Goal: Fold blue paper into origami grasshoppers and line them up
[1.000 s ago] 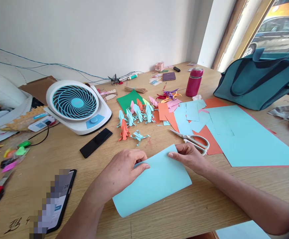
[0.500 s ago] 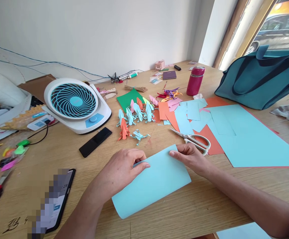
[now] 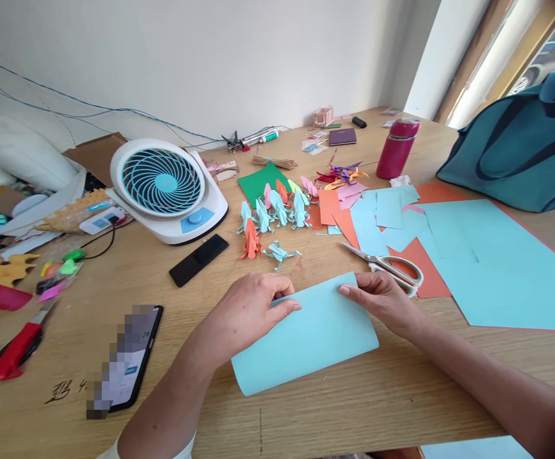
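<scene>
A light blue sheet of paper (image 3: 313, 338) is held between both hands above the wooden table, bent over along its near side. My left hand (image 3: 258, 312) grips its upper left edge, thumb on top and fingers behind. At the upper right corner, my right hand (image 3: 382, 299) pinches the paper between thumb and fingers. White-handled scissors (image 3: 396, 271) lie just beyond my right hand. Past the sheet stand several folded paper figures, among them an orange one (image 3: 251, 239) and a light blue one (image 3: 280, 254) lying nearer.
A white fan (image 3: 167, 185) and a black phone (image 3: 199, 259) are at the left, with another phone (image 3: 136, 366) nearer. Red-handled scissors (image 3: 16, 350) lie far left. Large blue paper (image 3: 511, 268), a magenta bottle (image 3: 397, 150) and a teal bag (image 3: 520, 150) occupy the right.
The view has turned left, so things on the table appear further right. Both hands keep their hold on the blue sheet, whose position between them looks nearly the same.
</scene>
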`<action>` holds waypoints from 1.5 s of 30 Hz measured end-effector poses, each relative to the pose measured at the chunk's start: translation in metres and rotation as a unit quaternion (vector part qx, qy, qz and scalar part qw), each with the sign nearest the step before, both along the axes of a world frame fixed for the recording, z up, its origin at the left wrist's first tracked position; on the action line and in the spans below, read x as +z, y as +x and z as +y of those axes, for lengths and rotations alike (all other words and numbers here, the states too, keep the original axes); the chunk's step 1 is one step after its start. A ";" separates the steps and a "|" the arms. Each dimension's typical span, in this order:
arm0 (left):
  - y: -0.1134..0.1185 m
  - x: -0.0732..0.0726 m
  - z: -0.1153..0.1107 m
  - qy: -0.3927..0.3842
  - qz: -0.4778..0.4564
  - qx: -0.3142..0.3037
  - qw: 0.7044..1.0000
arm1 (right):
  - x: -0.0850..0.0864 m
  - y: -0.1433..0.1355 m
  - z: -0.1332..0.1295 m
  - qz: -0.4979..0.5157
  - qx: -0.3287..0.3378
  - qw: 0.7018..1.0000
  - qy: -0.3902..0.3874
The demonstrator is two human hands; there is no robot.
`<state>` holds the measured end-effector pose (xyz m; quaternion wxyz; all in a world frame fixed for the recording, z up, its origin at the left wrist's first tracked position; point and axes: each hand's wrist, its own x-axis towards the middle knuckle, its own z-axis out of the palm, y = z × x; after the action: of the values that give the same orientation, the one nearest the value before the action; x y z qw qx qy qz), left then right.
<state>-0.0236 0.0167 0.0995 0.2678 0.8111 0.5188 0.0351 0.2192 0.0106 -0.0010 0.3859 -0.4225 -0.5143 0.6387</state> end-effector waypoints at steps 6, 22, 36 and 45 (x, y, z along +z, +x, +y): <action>0.000 -0.001 0.001 0.016 -0.003 0.008 1.000 | -0.001 0.000 0.000 -0.019 -0.035 0.999 -0.008; -0.006 -0.009 0.010 0.053 -0.026 -0.005 0.998 | -0.010 -0.001 0.004 -0.024 -0.083 0.996 0.005; 0.002 -0.039 0.030 -0.096 -0.053 -0.058 0.992 | 0.001 0.014 0.015 -0.153 0.014 0.986 0.061; 0.019 -0.051 0.019 -0.052 -0.012 -0.061 0.997 | 0.005 0.009 0.006 -0.363 0.047 0.886 0.285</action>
<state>-0.0050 0.0354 0.0488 0.3178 0.8254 0.4666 0.0013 0.2281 0.0170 0.0043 0.2454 -0.4726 -0.7974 0.2840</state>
